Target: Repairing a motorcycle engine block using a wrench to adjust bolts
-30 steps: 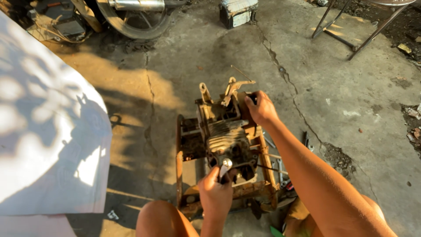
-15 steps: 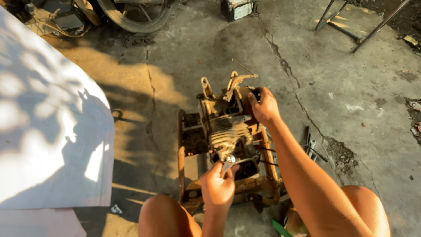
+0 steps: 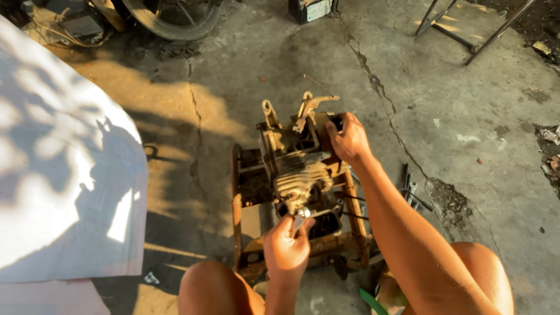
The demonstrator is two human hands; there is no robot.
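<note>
head view, engine: a small grimy engine block [image 3: 300, 169] with a finned cylinder sits in a rusty orange frame [image 3: 236, 204], middle of the picture, slightly below centre, on cracked concrete floor [image 3: 455, 116]
head view, left hand: the left hand [image 3: 287, 248], lower centre, is clenched around a small metal tool [image 3: 302, 214] whose bright tip meets the near end of the cylinder; what kind of tool it is cannot be told
head view, right hand: the right hand [image 3: 349, 140], just right of centre, grips the far right corner of the engine's upper housing, fingers curled over the edge
head view, doing it well: judged from the grip, the right hand should press the block firmly so it does not rock in the frame, while the left keeps the tool square to the fitting and turns without slipping off the dirty metal
head view, axis: the engine's long axis runs from lower centre toward upper centre, leaning slightly left at the top; the cylinder end points down toward the person, the bracketed end up the frame
head view, surroundings: a white sheet [image 3: 58, 175] fills the left side; a wheel [image 3: 172, 17] lies at the top edge; loose tools [image 3: 411, 189] lie right of the frame, near the forearm
</note>
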